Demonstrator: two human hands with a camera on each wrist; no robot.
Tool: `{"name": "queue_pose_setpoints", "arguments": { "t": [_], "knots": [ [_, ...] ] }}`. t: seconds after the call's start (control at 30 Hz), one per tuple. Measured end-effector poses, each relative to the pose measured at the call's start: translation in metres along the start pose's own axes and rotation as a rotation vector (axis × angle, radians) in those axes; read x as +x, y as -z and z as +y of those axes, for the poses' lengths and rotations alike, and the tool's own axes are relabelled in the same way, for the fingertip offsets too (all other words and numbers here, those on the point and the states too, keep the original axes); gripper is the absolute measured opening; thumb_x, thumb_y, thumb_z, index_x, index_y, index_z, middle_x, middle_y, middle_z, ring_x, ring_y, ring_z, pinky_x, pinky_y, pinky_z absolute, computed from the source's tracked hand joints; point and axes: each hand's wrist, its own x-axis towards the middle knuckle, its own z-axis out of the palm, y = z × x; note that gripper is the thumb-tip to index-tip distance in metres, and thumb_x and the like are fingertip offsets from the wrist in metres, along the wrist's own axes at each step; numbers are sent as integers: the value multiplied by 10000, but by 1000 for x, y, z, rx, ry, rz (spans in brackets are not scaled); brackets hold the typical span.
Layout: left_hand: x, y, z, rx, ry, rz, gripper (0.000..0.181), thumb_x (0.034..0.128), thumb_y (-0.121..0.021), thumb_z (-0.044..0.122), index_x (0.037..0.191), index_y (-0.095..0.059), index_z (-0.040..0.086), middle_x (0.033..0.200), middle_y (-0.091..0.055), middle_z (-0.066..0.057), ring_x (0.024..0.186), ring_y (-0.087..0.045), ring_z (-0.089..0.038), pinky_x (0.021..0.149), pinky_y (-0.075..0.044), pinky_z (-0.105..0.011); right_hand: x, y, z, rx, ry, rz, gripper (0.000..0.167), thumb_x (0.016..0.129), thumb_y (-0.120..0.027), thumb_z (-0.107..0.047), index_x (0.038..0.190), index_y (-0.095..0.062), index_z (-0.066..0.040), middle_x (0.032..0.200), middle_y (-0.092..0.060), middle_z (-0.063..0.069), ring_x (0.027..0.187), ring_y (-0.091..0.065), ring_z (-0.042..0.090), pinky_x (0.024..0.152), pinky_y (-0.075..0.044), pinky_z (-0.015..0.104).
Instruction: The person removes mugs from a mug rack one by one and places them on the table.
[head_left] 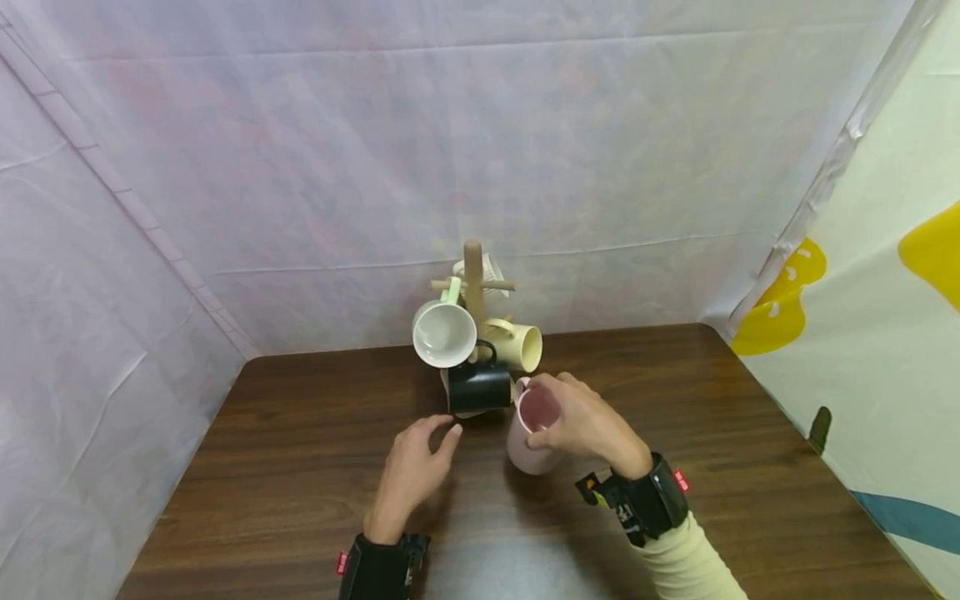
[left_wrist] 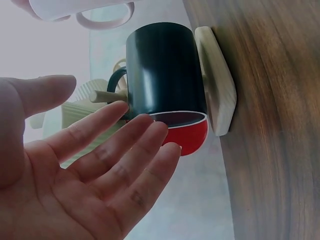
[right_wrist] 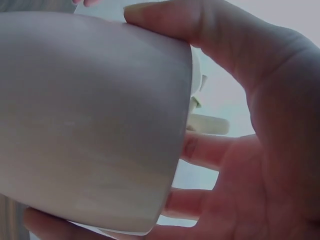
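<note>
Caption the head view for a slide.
Right hand holding a pink mug near a wooden mug tree, left hand open before the black mug hanging there.

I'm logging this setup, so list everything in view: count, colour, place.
table: one, dark brown, beneath
mug stand: one, pale wood, far side
black mug: one, black and red, low on stand
pink mug: one, pink, beside black mug
green-handled mug: one, white inside, stand's left
cream mug: one, cream, stand's right
ribbed mug: one, whitish, stand's back
plain walls: two, white, back and left
patterned wall: one, multicoloured, right
left hand: one, near black mug
right hand: one, gripping pink mug
wrist straps: two, black, both arms
sleeve: one, cream, right arm
</note>
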Motion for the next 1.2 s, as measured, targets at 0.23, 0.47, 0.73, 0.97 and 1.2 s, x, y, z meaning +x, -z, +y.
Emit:
{"name": "queue_pose_setpoints", "arguments": {
  "t": [0.23, 0.47, 0.73, 0.97, 1.2],
  "knots": [
    [1, -2, 1, -46, -22, -2, 278, 968, -636, 229, 1165, -698, 42, 1182, -685, -153, 1124, -638, -322, 950, -498, -484, -3, 0, -2, -6, 34, -60, 662, 599, -873, -250, 1206, -627, -151, 1005, -584, 17, 889, -554, 176, 730, -488, 342],
    [2, -3, 3, -84, -60, -2, 257, 968, -638, 227, 1137, -708, 46, 1051, -709, -98, 929, -661, -214, 816, -535, -430, -4, -2, -5, -16, 104, -147, 681, 619, -867, -220, 1248, -619, -140, 1096, -593, 44, 959, -569, 201, 757, -502, 369],
    [1, -8, 6, -123, -66, -12, 250, 977, -626, 240, 1130, -710, 60, 1007, -718, -65, 908, -671, -185, 764, -539, -316, -7, -3, -7, -10, 216, -214, 698, 604, -841, -184, 1261, -616, -116, 1078, -594, 35, 946, -576, 190, 760, -502, 329],
    [2, -11, 7, -204, -51, -20, 240, 981, -626, 244, 1134, -709, 80, 1027, -726, -53, 924, -673, -170, 758, -536, -272, -9, -7, -11, -2, 282, -277, 700, 604, -837, -171, 1267, -613, -152, 1119, -599, 9, 966, -589, 172, 788, -498, 281],
    [2, -14, 5, -273, -72, -70, 249, 985, -624, 240, 1138, -704, 61, 1046, -723, -70, 927, -674, -176, 768, -544, -256, -9, -10, -14, 0, 344, -326, 739, 614, -837, -155, 1311, -592, -158, 1209, -589, -28, 1055, -595, 170, 888, -491, 285]
  ]
}}
